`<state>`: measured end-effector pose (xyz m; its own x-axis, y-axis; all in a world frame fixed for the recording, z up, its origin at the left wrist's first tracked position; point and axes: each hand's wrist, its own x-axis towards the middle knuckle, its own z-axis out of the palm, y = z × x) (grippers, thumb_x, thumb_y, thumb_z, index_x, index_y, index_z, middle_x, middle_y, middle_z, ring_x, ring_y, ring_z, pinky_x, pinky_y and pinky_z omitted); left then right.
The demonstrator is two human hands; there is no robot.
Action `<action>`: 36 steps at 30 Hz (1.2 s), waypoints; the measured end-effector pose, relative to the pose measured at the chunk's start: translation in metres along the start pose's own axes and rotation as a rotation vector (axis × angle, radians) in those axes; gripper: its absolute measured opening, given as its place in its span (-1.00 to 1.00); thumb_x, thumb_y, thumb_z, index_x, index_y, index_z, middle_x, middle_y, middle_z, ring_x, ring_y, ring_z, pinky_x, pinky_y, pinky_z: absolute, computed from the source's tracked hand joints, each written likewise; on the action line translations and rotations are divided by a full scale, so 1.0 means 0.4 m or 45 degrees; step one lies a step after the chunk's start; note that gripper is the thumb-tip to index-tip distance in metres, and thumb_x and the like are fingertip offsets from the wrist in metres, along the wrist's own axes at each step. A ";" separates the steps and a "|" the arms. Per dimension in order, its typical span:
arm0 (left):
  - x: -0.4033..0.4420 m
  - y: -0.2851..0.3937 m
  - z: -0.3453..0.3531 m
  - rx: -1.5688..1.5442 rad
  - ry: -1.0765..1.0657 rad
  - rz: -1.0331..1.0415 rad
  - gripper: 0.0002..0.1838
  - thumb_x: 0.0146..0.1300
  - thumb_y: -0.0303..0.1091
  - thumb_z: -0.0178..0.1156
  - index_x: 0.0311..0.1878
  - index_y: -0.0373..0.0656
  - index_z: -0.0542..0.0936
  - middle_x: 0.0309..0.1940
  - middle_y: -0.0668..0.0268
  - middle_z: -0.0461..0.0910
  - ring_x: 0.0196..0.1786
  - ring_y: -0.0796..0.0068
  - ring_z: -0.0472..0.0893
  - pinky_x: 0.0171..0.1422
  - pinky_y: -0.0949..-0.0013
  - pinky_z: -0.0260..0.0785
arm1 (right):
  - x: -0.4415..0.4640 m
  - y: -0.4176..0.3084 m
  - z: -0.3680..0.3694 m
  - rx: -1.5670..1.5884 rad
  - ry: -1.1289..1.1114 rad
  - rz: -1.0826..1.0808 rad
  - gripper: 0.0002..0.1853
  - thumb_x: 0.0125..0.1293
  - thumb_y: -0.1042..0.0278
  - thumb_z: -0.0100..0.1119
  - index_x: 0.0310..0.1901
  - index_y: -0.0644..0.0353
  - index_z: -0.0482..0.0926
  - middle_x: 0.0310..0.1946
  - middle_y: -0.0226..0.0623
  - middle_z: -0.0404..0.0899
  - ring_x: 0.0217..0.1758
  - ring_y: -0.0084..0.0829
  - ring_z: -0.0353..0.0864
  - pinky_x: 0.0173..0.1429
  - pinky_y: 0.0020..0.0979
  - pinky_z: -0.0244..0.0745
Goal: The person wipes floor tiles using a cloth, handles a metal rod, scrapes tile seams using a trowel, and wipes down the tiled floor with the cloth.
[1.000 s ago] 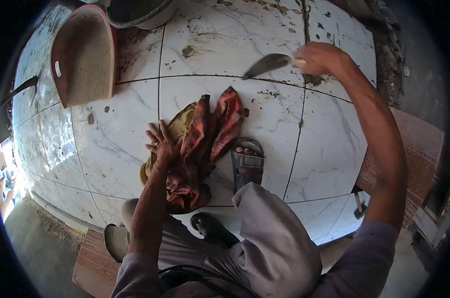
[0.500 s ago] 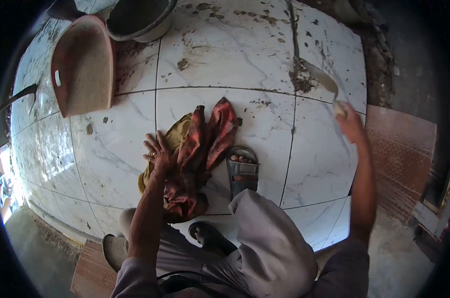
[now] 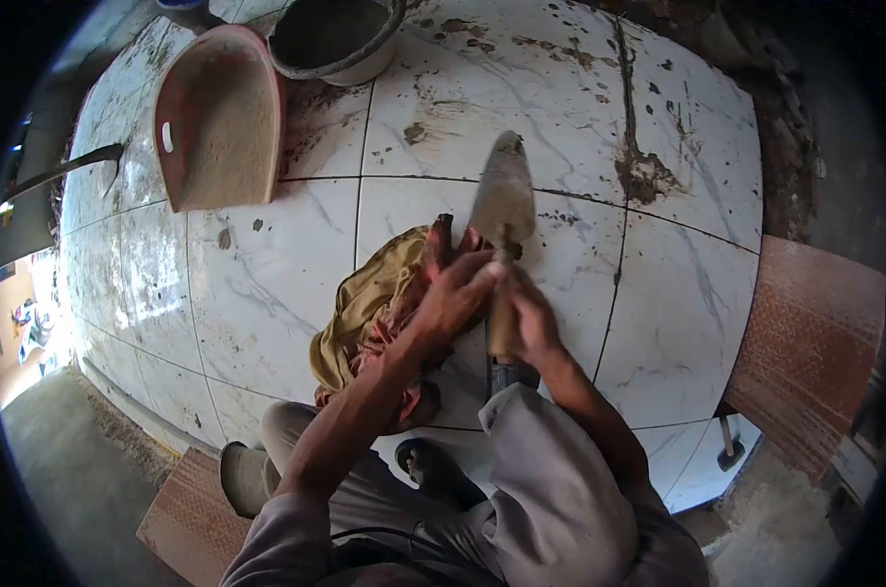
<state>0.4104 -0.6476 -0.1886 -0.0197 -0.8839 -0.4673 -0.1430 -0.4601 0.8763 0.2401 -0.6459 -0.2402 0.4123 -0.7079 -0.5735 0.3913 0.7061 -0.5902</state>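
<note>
My right hand (image 3: 533,318) is wrapped round the wooden handle of a trowel (image 3: 506,191), whose blade points away from me over the white tiles. My left hand (image 3: 454,301) is beside it at the near end of the blade, its fingers pressed together around part of the red cloth (image 3: 433,256). The rest of that cloth lies bunched under my left forearm with a mustard-coloured cloth (image 3: 357,311). What lies between the two hands is partly hidden.
A dusty pink scoop (image 3: 223,127) and a bucket (image 3: 350,67) stand at the upper left. Mortar smears mark the tiles (image 3: 678,303). Brown patterned tiles (image 3: 805,333) lie at the right. A small container (image 3: 244,479) is beside my left leg.
My right hand has come in from the far right with the trowel to the middle. My left hand has left the floor and lifted part of the red cloth to the trowel.
</note>
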 end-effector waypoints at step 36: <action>-0.064 0.012 -0.037 -0.355 -0.035 -0.123 -0.40 0.50 0.02 -0.18 0.39 -0.24 0.20 0.28 0.18 0.31 0.33 0.33 0.31 0.37 0.34 0.16 | 0.009 -0.019 0.084 -0.609 -0.607 0.005 -0.40 0.30 0.32 0.08 0.33 0.29 0.16 0.12 -0.20 0.38 0.12 -0.38 0.44 0.16 -0.31 0.41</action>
<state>0.4249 -0.6286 -0.1709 -0.0468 -0.8342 -0.5495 0.1316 -0.5505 0.8244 0.2661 -0.6531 -0.2188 0.7741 -0.5419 -0.3274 0.0268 0.5447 -0.8382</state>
